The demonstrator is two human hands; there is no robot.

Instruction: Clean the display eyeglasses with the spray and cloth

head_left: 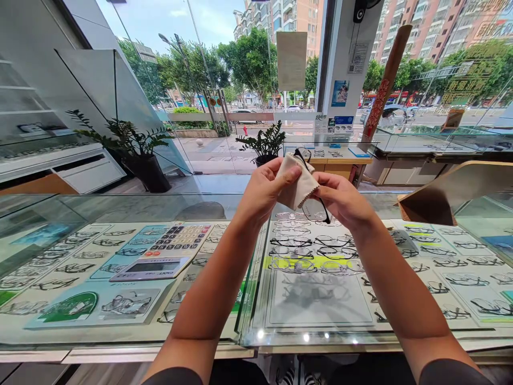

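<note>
Cream-coloured cleaning cloth [294, 187] is folded over part of a pair of dark-templed eyeglasses [326, 214], held up above the glass worktop [132, 206]. The left hand [262, 192] has its grip closed, thumb pressing the cloth against the frame; the right hand [347, 202] pinches narrowly at the eyeglasses beside the cloth's zigzag edge, exact fingertip contact partly hidden. Below, rows of spectacle frames [290, 241] lie in the display. A loosened right pinch could drop the eyeglasses onto the glass; uneven twisting might bend a temple, and trapped grit could scratch a lens.
</note>
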